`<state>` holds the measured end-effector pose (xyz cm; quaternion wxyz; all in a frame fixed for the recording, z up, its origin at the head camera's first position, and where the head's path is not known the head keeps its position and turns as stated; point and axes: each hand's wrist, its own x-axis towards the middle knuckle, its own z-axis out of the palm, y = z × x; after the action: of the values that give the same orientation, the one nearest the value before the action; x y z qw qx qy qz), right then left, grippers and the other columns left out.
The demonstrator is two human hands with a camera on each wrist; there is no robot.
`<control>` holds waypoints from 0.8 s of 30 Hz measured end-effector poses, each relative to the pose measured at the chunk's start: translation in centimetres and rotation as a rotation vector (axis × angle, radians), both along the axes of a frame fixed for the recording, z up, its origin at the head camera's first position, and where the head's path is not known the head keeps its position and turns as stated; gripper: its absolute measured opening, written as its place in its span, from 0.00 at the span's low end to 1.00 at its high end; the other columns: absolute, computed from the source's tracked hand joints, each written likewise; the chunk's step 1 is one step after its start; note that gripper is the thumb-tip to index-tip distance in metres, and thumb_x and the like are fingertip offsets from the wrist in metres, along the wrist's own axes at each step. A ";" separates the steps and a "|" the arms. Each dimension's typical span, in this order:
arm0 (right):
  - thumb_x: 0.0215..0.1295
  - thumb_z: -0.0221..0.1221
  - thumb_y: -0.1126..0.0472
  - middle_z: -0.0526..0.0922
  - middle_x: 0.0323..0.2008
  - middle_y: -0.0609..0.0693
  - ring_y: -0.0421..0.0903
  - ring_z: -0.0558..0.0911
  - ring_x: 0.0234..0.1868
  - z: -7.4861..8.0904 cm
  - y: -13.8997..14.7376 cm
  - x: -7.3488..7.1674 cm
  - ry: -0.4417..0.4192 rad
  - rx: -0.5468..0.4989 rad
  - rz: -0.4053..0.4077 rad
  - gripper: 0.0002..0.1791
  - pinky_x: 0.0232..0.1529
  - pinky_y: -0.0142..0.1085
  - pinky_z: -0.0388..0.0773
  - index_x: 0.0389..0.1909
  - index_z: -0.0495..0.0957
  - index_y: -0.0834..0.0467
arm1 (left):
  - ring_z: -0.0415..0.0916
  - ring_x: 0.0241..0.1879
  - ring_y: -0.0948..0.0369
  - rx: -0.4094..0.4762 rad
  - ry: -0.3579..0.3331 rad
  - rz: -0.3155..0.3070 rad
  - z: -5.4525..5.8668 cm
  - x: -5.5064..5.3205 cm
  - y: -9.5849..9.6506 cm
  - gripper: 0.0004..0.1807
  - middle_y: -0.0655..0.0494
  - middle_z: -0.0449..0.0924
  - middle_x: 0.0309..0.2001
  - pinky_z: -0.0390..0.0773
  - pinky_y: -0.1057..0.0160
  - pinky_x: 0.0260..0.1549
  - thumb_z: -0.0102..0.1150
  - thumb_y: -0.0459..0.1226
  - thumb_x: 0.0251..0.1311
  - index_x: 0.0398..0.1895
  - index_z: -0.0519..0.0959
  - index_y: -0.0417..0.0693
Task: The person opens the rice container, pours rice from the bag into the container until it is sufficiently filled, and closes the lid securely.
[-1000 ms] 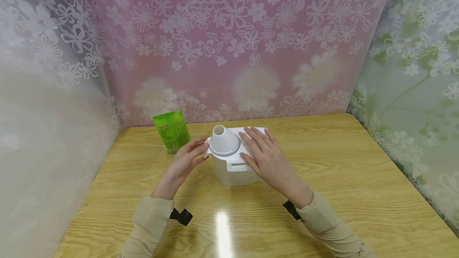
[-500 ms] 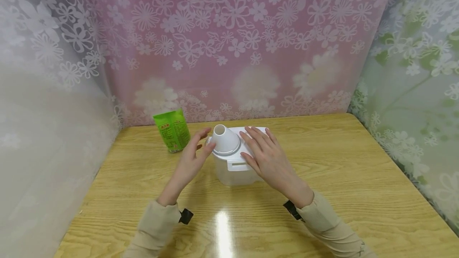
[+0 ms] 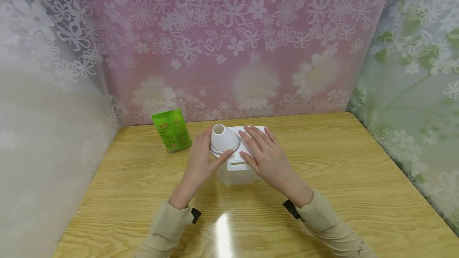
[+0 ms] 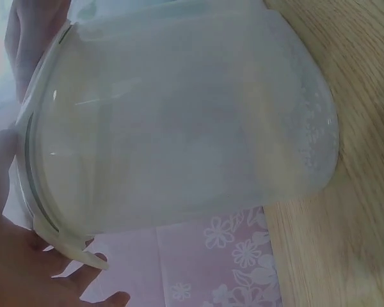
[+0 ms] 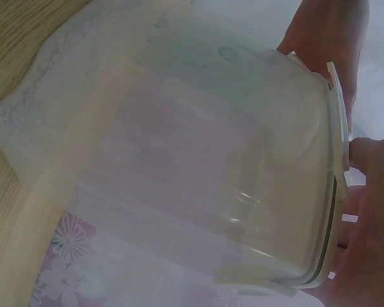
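Note:
A translucent plastic storage container (image 3: 233, 178) with a white lid (image 3: 238, 157) stands upright on the table. On the lid's left end is a white cone-shaped cap (image 3: 224, 139) with a round opening at its top. My left hand (image 3: 201, 158) holds the cap around its base, thumb in front and fingers along the left side. Fingers spread, my right hand (image 3: 270, 162) rests on the lid's right part. The left wrist view shows the container's clear wall (image 4: 179, 121) and a lid tab (image 4: 83, 256) jutting out near the left fingers.
A green printed pouch (image 3: 172, 130) stands behind and left of the container. The wooden table (image 3: 322, 150) backs onto a pink floral curtain (image 3: 233, 51), with pale curtains on both sides.
My left hand has come away from the tab at the lid's left side and moved right onto the cone-shaped cap's base. The right hand has stayed on the lid.

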<state>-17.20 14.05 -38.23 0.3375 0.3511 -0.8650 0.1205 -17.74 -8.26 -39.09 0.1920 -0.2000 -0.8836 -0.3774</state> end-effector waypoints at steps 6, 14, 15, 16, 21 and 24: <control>0.83 0.34 0.41 0.74 0.66 0.62 0.59 0.73 0.67 0.0 -0.2 -0.1 -0.001 -0.003 0.005 0.34 0.71 0.58 0.63 0.68 0.72 0.62 | 0.67 0.66 0.39 -0.035 0.037 0.059 -0.2 0.2 0.1 0.42 0.39 0.74 0.64 0.63 0.36 0.66 0.67 0.54 0.62 0.70 0.66 0.35; 0.83 0.34 0.41 0.74 0.66 0.62 0.59 0.73 0.67 -0.2 -0.2 -0.1 0.003 -0.008 0.000 0.34 0.70 0.59 0.63 0.68 0.72 0.62 | 0.66 0.66 0.38 -0.080 0.043 0.086 -0.2 0.4 0.2 0.43 0.37 0.72 0.65 0.61 0.35 0.67 0.68 0.52 0.61 0.70 0.66 0.35; 0.83 0.34 0.41 0.74 0.66 0.62 0.59 0.73 0.67 -0.2 -0.2 -0.1 0.006 -0.010 0.000 0.34 0.70 0.59 0.64 0.68 0.72 0.62 | 0.66 0.66 0.38 -0.081 0.043 0.086 -0.2 0.4 0.2 0.43 0.37 0.72 0.65 0.60 0.34 0.67 0.68 0.52 0.61 0.70 0.66 0.35; 0.83 0.34 0.41 0.74 0.66 0.62 0.59 0.73 0.67 -0.2 -0.2 -0.1 0.010 -0.008 -0.004 0.34 0.70 0.58 0.64 0.68 0.72 0.62 | 0.66 0.67 0.38 -0.082 0.044 0.086 -0.2 0.4 0.2 0.43 0.37 0.72 0.65 0.61 0.34 0.67 0.68 0.52 0.61 0.70 0.66 0.35; 0.83 0.35 0.41 0.75 0.66 0.62 0.59 0.74 0.67 -0.1 -0.1 0.0 0.017 -0.008 -0.004 0.34 0.69 0.59 0.64 0.68 0.72 0.62 | 0.67 0.65 0.38 -0.077 0.062 0.086 -0.3 0.3 0.3 0.41 0.38 0.73 0.64 0.61 0.35 0.67 0.68 0.52 0.61 0.69 0.67 0.35; 0.83 0.35 0.42 0.75 0.66 0.62 0.59 0.74 0.67 -0.2 -0.2 -0.1 0.020 -0.011 0.002 0.33 0.69 0.59 0.65 0.68 0.72 0.62 | 0.68 0.65 0.39 -0.077 0.074 0.087 -0.4 0.2 0.3 0.41 0.40 0.74 0.63 0.61 0.35 0.67 0.67 0.53 0.61 0.68 0.67 0.35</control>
<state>-17.31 13.87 -38.40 0.3480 0.3515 -0.8605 0.1219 -17.56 -7.98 -39.53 0.2329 -0.1827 -0.8975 -0.3268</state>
